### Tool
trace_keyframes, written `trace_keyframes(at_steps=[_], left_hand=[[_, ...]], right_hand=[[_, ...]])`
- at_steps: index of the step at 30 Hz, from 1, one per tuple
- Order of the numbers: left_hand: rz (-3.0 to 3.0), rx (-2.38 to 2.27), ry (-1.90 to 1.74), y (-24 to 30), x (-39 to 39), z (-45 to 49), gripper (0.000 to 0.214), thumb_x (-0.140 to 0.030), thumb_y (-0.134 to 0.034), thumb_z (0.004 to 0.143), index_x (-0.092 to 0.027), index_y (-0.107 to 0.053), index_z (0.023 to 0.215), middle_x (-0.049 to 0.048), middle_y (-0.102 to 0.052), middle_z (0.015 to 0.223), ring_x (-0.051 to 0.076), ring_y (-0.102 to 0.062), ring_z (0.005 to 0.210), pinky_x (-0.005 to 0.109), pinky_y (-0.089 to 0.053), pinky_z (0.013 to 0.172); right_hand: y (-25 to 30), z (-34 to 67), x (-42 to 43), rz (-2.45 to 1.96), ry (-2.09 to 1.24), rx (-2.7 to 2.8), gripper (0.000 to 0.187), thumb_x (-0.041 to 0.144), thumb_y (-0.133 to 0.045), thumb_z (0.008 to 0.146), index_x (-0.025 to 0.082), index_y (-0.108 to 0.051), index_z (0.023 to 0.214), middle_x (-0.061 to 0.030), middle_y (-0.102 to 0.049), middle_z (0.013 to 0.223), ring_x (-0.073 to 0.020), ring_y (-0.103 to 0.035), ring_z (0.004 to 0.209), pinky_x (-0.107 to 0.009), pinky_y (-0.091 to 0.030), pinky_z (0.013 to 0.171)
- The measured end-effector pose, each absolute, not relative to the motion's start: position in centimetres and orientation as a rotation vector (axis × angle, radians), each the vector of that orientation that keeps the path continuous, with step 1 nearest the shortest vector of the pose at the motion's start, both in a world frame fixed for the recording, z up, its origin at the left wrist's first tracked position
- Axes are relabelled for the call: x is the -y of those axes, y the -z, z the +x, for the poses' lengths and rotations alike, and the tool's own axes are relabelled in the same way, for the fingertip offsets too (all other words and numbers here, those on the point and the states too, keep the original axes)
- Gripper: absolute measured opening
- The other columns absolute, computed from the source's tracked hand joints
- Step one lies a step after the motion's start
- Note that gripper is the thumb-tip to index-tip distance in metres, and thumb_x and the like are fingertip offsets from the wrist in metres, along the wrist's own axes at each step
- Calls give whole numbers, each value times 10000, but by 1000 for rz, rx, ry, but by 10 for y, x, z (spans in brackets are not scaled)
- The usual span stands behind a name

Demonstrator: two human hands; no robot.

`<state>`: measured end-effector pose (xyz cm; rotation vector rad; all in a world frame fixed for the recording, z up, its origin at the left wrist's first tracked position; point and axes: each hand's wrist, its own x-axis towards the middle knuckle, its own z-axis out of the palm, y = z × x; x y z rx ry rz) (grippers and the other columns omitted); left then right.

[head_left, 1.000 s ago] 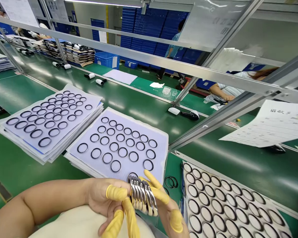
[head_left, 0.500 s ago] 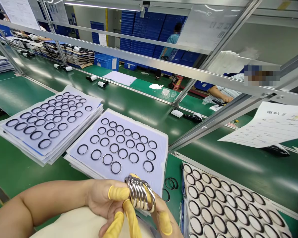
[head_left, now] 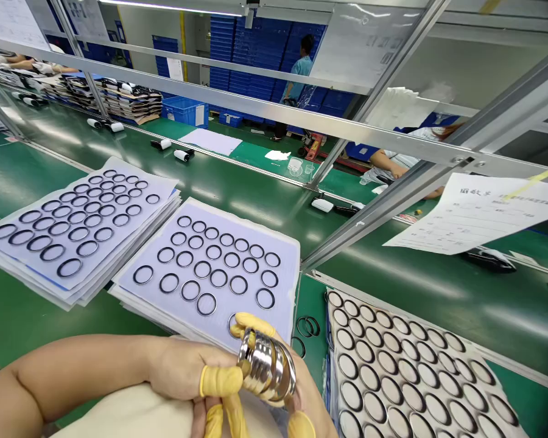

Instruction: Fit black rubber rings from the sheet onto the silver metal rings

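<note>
In the head view, the only one, the change is in the grip on the bunch of rings (head_left: 265, 368). A second ago the fingers of the right hand (head_left: 307, 389) stood spread and stretched out; now they are curled, with the yellow-covered fingers (head_left: 256, 323) bent over the far left end of the bunch. That hand is mostly closed and has hold of the rings. The left hand (head_left: 176, 368) is closed too, its covered thumb (head_left: 221, 382) pressed to the left end and its other fingers folded below, partly hidden.

The bunch is in the air between both hands, above the near edge of the middle stack of sheets (head_left: 283, 316). The rings at its right end now lean apart instead of standing tightly packed; how many there are, I cannot tell.

Elsewhere the layout looks unchanged: rings lie in rows on the middle stack, on the left stack of sheets (head_left: 162, 182) and on the right-hand sheet (head_left: 335, 395), and the loose rings (head_left: 311, 326) lie on the bench (head_left: 315, 292) between the middle and right sheets. So the change seems to be one of handling: the bunch is regripped and loosened, with no ring visibly set down.
</note>
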<state>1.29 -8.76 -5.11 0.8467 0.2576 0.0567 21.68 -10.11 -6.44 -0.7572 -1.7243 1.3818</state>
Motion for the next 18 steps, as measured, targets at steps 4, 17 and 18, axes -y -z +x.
trace_keyframes(at_steps=[4,17,18], left_hand=[[907,-339,-163,37,88,18,843,-791,-412,757,-95,-638,1174,127,-723,832,211,-694,566,336,-576,576],[660,-545,-323,41,93,31,452,-539,-656,789,-96,-744,770,119,-724,725,202,-689,628,352,-572,706],[653,-567,-314,39,93,32,403,-505,-693,759,-106,-740,731,101,-717,695,196,-681,611,349,-569,706]], right_hand=[[66,225,114,-794,-1381,1658,965,850,-540,623,211,-530,1346,-153,-528,1369,-374,-515,1255,-450,-427,1043],[59,221,127,-893,-620,1979,791,664,-642,742,193,-465,1352,-154,-597,1200,-379,-567,1150,-473,-451,1011],[61,221,126,-868,-554,2007,727,621,-665,751,210,-488,1324,-144,-606,1190,-372,-579,1136,-484,-442,1019]])
